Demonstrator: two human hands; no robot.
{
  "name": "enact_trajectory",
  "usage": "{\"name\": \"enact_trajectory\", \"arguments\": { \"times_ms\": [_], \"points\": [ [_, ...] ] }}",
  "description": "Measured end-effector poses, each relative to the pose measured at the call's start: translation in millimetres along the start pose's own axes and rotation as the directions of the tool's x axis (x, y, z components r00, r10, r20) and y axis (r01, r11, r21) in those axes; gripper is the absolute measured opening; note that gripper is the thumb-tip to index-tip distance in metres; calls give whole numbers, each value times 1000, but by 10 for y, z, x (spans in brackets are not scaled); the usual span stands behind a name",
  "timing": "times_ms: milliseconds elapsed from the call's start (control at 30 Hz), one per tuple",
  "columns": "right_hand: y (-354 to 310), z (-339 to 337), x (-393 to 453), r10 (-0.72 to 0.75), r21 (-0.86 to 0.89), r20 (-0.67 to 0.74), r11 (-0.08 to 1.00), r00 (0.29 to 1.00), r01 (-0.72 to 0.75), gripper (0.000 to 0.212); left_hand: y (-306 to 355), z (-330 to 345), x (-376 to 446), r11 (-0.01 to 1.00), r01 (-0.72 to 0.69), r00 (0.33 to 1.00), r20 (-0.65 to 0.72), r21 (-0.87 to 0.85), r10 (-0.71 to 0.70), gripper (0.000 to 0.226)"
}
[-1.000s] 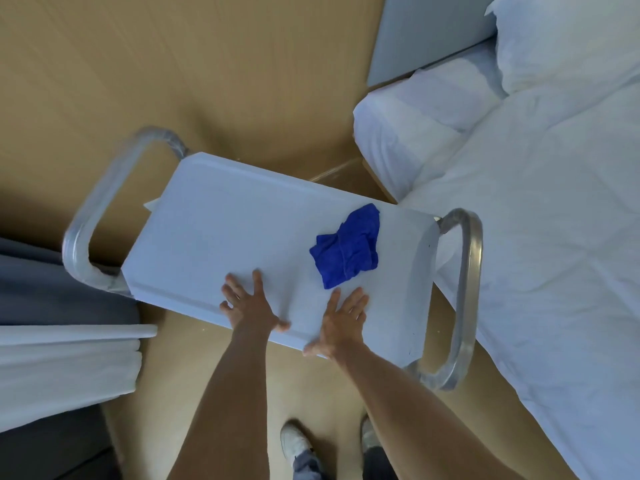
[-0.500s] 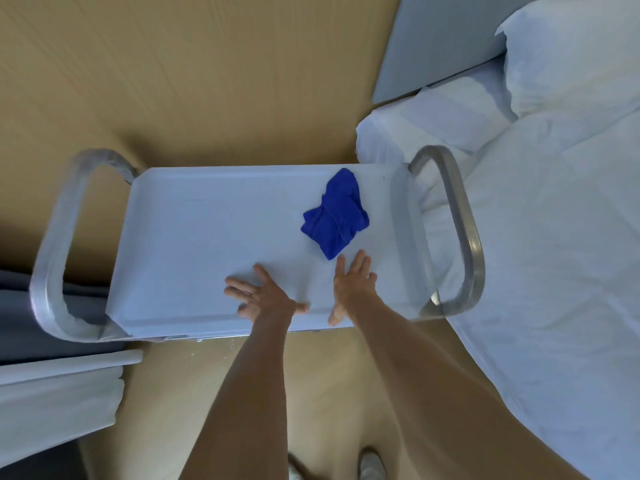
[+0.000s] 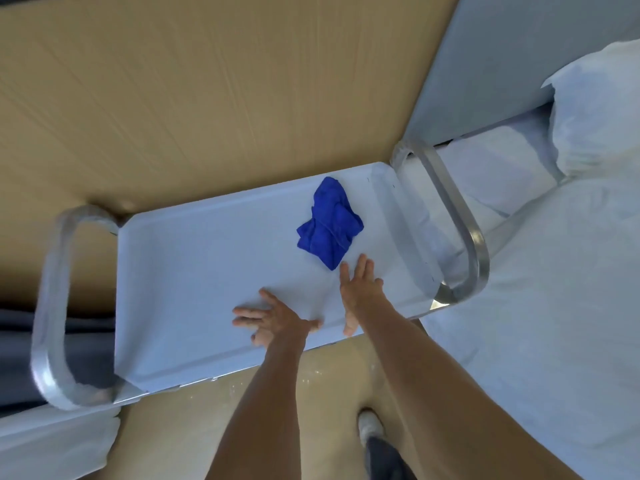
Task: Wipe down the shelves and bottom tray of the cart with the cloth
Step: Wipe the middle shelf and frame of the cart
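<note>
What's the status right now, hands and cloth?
Left hand and right hand flat on cart top shelf, gripping nothing. Blue cloth crumpled, just beyond right fingertips, untouched. Nothing blocking.

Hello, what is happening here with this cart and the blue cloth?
A person stands at a pale cart beside a bed. Both hands lie flat, fingers spread, on the top shelf near its front edge: the left hand toward the middle, the right hand just below the crumpled blue cloth. Neither hand holds the cloth; the right fingertips are close to it. The lower shelves are hidden.
</note>
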State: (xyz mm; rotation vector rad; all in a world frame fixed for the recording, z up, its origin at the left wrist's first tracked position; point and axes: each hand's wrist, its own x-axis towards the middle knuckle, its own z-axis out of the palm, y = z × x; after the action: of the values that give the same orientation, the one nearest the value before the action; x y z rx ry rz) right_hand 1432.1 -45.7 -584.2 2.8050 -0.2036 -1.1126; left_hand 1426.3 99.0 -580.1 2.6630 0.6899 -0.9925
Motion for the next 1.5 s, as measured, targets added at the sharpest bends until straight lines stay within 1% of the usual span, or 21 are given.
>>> {"name": "enact_trajectory", "arguments": {
  "times_ms": [200,400,467,533,600,767,800,833,867,933,967,1033,1100,1133,1167,1233,1300,1333,1400,1467,1500],
  "points": [
    [356,-347,336,-104,-14,-30,995,994,103,153,456,-95,119,998,48,999,15,-36,-48,144],
    [407,-547,554,-133,-87,-7,987,991,132,155,674,-146,244,995,98,994,42,30,-99,147],
    [417,-589,617,-139,-129,-16,982,990,136,147,746,-176,259,991,113,991,57,69,-117,148],
    [382,-615,670,-139,-143,-52,981,989,130,129,784,-182,290,986,123,990,55,108,-130,149],
    [333,-617,685,-136,-130,-60,983,989,127,121,798,-180,301,984,143,986,67,103,-151,149],
    [371,-612,716,-133,-78,-20,988,991,131,124,860,-255,287,968,165,976,108,187,-188,148],
    [388,-622,719,-146,-76,-15,987,989,145,129,888,-348,281,958,149,977,110,246,-180,142],
    [401,-638,716,-164,-72,-9,984,986,163,138,922,-469,301,947,108,981,119,303,-151,129],
    [414,-644,696,-182,-59,14,981,983,183,149,954,-616,340,942,65,986,122,329,-110,108],
    [459,-633,651,-209,19,27,978,978,208,157,1078,-956,454,972,18,997,70,235,-35,62],
    [506,-618,643,-221,62,0,973,975,220,154,1187,-1109,544,988,0,1000,9,151,-1,50],
    [638,-563,650,-256,153,-58,953,965,262,141,1475,-1306,682,998,-66,996,-68,7,66,46],
    [784,-495,689,-283,240,-124,921,951,306,126,1803,-1340,790,980,-154,988,-14,-123,153,56],
    [847,-479,706,-299,290,-151,898,942,331,115,1950,-1299,846,969,-163,984,43,-186,174,63],
    [891,-457,727,-310,344,-184,869,933,357,99,2078,-1244,893,967,-166,979,85,-191,185,68],
    [982,-484,796,-272,464,-254,808,928,364,65,2214,-1149,939,985,-167,981,94,-49,171,59],
    [1049,-582,827,-126,623,-285,729,950,283,39,2211,-1091,887,974,-201,979,51,105,197,39],
    [1083,-666,849,-46,685,-289,688,956,240,34,2178,-1096,843,965,-229,973,45,125,225,32],
    [1143,-879,880,-6,737,-246,649,969,191,41,2076,-1153,732,951,-300,951,104,78,292,21],
    [1148,-1122,877,-78,722,-210,660,975,208,57,1925,-1216,581,936,-350,925,160,12,344,17],
    [1119,-1213,867,-100,752,-174,629,980,198,65,1836,-1216,489,931,-366,916,178,-2,360,17]
  ]
}}
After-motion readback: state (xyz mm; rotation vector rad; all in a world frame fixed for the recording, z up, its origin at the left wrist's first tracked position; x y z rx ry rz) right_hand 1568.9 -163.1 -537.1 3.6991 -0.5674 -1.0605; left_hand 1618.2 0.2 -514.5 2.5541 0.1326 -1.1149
